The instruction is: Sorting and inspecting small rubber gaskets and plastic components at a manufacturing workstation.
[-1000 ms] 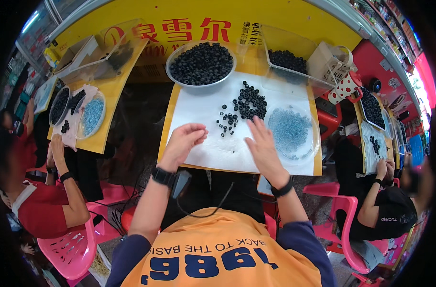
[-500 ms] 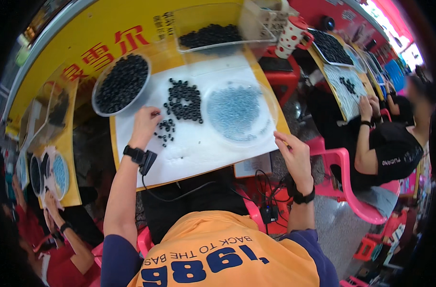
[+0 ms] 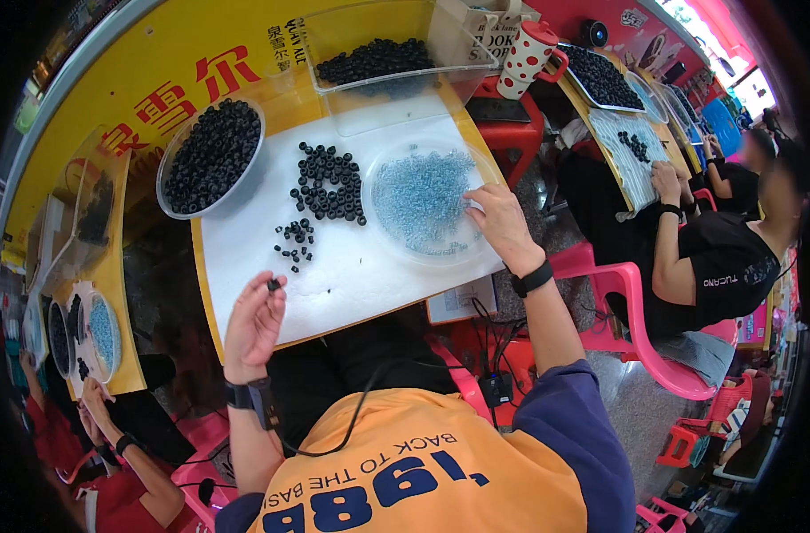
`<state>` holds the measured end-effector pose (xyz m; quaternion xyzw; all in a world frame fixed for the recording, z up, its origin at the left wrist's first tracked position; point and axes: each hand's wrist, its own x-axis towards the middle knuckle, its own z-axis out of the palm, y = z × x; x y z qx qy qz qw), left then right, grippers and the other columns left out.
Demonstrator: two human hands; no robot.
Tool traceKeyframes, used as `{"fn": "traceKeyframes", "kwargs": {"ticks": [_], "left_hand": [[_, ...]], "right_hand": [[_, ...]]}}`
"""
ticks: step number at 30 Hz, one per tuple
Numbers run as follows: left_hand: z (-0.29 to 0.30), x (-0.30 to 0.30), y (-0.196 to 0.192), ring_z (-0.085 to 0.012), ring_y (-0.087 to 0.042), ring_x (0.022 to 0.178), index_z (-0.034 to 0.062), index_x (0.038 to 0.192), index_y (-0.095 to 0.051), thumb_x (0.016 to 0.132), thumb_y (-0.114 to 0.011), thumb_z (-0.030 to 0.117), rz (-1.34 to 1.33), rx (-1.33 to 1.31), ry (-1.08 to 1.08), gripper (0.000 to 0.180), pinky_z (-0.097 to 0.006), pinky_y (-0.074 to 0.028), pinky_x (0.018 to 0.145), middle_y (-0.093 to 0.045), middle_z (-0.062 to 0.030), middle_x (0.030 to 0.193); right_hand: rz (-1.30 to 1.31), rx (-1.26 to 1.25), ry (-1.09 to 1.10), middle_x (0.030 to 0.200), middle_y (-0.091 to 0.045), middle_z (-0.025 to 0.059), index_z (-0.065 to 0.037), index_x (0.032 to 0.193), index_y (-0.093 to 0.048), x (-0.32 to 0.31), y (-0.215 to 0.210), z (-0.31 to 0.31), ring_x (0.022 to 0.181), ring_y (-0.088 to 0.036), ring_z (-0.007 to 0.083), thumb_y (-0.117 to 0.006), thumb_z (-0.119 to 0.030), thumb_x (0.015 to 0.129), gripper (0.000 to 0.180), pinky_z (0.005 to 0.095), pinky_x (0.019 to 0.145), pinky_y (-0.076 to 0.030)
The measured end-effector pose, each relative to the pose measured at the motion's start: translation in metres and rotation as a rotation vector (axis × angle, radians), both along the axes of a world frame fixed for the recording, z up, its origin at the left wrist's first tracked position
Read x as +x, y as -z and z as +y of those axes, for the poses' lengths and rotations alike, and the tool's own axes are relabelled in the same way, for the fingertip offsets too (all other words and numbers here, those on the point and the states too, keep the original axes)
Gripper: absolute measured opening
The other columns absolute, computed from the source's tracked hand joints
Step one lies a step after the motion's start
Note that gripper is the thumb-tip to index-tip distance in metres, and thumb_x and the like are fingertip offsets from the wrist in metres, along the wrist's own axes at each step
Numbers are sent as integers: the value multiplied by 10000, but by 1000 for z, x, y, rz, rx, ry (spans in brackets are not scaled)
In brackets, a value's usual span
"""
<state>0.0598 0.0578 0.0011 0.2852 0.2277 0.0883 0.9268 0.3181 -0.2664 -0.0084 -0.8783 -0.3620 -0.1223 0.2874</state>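
1. clearly, in the head view, reading the clock from the middle of the white sheet: at half past seven, pinching one black bead between the fingertips of the left hand, held off from the loose beads, probably to keep it apart and in sight.
2. at three o'clock, reaching in over the dish with the right hand, fingertips drawn together beside the blue beads; too small to tell, gripping one or none.
3. at half past two, lying in the round clear dish: pale blue beads, likely kept in something shallow for easy pinching.
4. loose on the sheet, at eleven, a large black cluster; at nine, a small black cluster, perhaps spread out for picking singly, with white beneath probably helping dark beads show.
5. at ten, in the bowl, and at half past twelve, in the clear bin, more black beads; apparently set far back to leave the near side for hands.
6. for edges: near the left table edge with the left hand; near the opposite edge with the dish, so little margin there.
7. for room: widest along the sheet's near side, from five to seven; tighter between large cluster and dish. worth minding: the black cable at five, near the lap, and the pink chair at four, near the right forearm.
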Motion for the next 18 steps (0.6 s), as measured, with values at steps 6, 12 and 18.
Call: {"fn": "traceKeyframes", "kwargs": {"ticks": [6,12,18], "left_hand": [[-18,-48,37,-233,-648,900,-21,1123,-549,885,-561,-41,-34,-206,-94,239,-270,-585,802,-577,-211,1121],[-18,-52,47,-218,-647,910,-6,1109,-565,872,-598,-34,-65,-199,-88,241,-266,-583,812,-591,-192,1096],[-23,-44,37,-223,-649,934,-6,1130,-551,879,-588,-24,-48,-212,-8,254,-273,-582,816,-602,-191,1096]], "right_hand": [[85,-15,62,841,-639,151,-7,879,-665,1,2,-15,816,-619,320,-632,-4,765,118,378,748,-497],[180,64,149,864,-651,153,-5,885,-673,-2,-6,-22,839,-622,332,-637,-17,766,125,380,765,-500],[82,-20,-32,821,-632,125,-10,869,-686,-6,-8,-10,817,-615,279,-674,-29,760,111,352,731,-493]]}}
